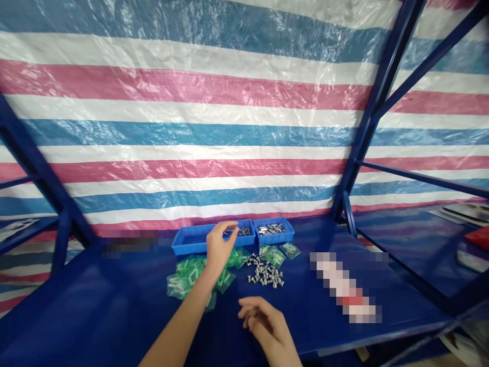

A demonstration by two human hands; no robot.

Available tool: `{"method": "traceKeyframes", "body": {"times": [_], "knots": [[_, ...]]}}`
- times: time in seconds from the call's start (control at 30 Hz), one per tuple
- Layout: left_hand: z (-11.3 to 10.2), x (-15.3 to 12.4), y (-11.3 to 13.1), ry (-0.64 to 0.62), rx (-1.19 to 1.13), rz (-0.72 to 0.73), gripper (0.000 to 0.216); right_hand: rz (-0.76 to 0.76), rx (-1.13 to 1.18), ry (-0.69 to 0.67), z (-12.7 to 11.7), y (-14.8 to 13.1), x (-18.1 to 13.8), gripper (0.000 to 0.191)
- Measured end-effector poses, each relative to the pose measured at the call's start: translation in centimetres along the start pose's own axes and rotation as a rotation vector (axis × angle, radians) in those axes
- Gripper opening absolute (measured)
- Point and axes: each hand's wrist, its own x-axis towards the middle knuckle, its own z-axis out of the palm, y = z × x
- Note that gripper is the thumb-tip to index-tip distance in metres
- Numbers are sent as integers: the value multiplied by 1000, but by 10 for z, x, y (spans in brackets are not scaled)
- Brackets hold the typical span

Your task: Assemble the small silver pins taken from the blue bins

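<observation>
My left hand (219,247) reaches forward over the blue table, its fingertips pinched at the rim of the middle blue tray (244,232), which holds small metal parts. I cannot make out what the pinch holds. My right hand (267,323) hovers low near the front edge, fingers loosely curled, nothing visible in it. A loose heap of silver screws (265,272) lies between the hands. Small green plastic bags (187,278) lie piled under my left wrist.
A long blue tray (189,239) stands left of the middle one, and another with metal parts (274,229) to its right. More green bags (280,252) lie by the screws. Blue rack posts (362,132) and a striped tarp (191,127) close off the back.
</observation>
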Motion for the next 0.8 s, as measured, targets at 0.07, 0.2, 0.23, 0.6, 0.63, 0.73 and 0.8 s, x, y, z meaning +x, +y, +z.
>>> {"method": "traceKeyframes", "body": {"times": [0.07,0.2,0.23,0.6,0.63,0.73,0.8], "knots": [[6,16,-9,-60,53,9,14,-32,-15,37,-3,4,-3,22],[10,-17,-5,-258,144,13,15,-90,-127,132,-17,13,-5,23],[10,-33,-2,-320,163,6,15,-99,-173,164,-22,14,-4,24],[17,-93,3,-472,182,-176,27,-153,-453,108,-35,12,5,32],[14,-93,3,-454,164,-196,27,-150,-463,112,-36,14,5,31],[5,-99,8,-393,70,-254,21,-161,-479,124,-37,18,7,26],[-2,-107,14,-360,-12,-291,15,-191,-482,135,-33,18,9,22]]}}
